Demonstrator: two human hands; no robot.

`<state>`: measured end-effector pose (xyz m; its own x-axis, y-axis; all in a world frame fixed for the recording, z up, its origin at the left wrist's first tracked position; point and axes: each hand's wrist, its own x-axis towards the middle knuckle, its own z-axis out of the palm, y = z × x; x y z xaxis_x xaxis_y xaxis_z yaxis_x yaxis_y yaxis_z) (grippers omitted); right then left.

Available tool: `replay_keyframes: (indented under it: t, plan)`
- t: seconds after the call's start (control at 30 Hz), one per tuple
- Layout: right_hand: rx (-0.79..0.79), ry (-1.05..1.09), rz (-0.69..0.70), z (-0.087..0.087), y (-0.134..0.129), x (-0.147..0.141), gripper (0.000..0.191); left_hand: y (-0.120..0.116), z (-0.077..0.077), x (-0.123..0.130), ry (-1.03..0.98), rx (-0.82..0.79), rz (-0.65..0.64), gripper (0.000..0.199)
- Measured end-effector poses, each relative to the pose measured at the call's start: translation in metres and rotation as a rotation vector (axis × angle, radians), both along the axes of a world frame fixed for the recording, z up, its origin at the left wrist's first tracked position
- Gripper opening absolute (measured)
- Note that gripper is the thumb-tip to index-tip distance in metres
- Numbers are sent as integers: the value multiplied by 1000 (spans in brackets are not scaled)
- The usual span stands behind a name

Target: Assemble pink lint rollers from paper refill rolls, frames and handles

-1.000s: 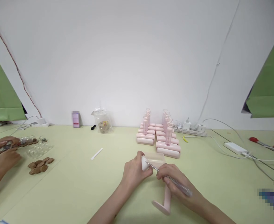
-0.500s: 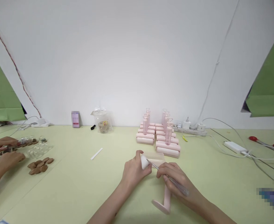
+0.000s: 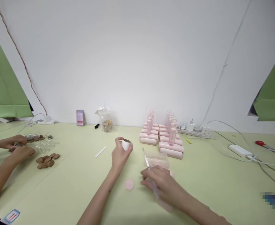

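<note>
My left hand is closed round a white roll, whose open end shows a brown core. My right hand, blurred by motion, grips a slim metal tool with a see-through handle; its narrow tip points up and away. Its exact kind cannot be made out. On the table between my forearms lies a flat round pink disc. Just beyond my right hand sits a translucent pinkish cover. A pink handle piece is mostly hidden beneath my right hand.
Rows of pink lint rollers stand by the wall. Behind them runs a power strip with chargers and cables. A white strip, a bagged tape roll and brown discs lie leftward, beside another person's hands.
My left hand has moved left and away from me with the roll, now upright. My right hand and tool have come off it. The pink disc now shows on the table.
</note>
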<state>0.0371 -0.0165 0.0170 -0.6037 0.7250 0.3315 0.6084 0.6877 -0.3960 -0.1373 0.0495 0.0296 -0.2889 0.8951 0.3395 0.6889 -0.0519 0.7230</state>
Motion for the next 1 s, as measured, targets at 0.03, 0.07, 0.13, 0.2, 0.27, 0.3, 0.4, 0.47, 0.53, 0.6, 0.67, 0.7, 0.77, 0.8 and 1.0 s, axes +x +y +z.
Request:
replay_keyframes:
  t: [0.03,0.07,0.13,0.2,0.27,0.3,0.4,0.47,0.53,0.6,0.67,0.7,0.77,0.8,1.0]
  plan:
    - [37,-94,23,-3,0,-14,16,2,0,-6,-38,21,38,35]
    - [53,-164,33,-6,0,-27,19,4,-1,-11,-62,38,62,33]
    - [60,-222,41,-14,0,-47,22,8,-4,-18,-103,61,78,29]
    - [65,-212,30,-18,1,-53,15,12,-10,-21,-151,72,71,27]
    - [72,-181,1,-14,3,-44,11,15,-16,-22,-196,73,53,25]
    - [79,-159,-33,-10,6,-35,11,17,-18,-22,-216,71,42,24]
    - [119,-122,-210,9,21,3,12,19,-22,-19,-259,63,2,22]
    - [127,-150,-298,19,34,26,11,18,-23,-17,-274,58,-27,22]
    - [124,-204,-329,23,45,43,8,17,-23,-14,-279,55,-63,22]
    - [128,-252,-330,22,50,51,11,14,-22,-11,-278,56,-113,22]
    - [140,-274,-330,20,49,54,25,10,-20,-6,-272,61,-180,22]
    - [143,-277,-331,20,47,55,29,7,-18,-3,-268,63,-216,23]
    - [166,-254,-335,20,38,59,26,2,-14,4,-263,76,-308,28]
    - [191,-226,-331,20,33,62,22,0,-11,9,-260,91,-365,30]
    - [423,21,-282,8,3,91,15,6,4,50,223,228,-722,37]
